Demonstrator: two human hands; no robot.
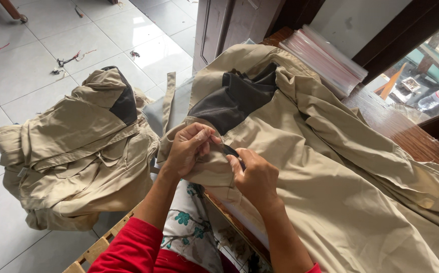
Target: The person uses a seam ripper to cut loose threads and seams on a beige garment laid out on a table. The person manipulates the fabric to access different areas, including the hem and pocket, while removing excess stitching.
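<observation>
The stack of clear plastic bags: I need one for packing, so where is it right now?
In the head view the stack of clear plastic bags lies upper right on the wooden table, against the wall, just beyond the beige jacket.

We see a wooden table (406, 134) bearing a beige garment (330, 167) and stacked clear bags (325, 58); a tiled floor (32, 60) carries folded beige garments (78, 151).

The jacket (330, 167) is khaki with a dark grey-black panel, the sleeve (133, 247) red, the cloth (189, 222) white with teal flowers, the floor (27, 55) pale grey-white tile, the tabletop (406, 134) brown wood.
</observation>
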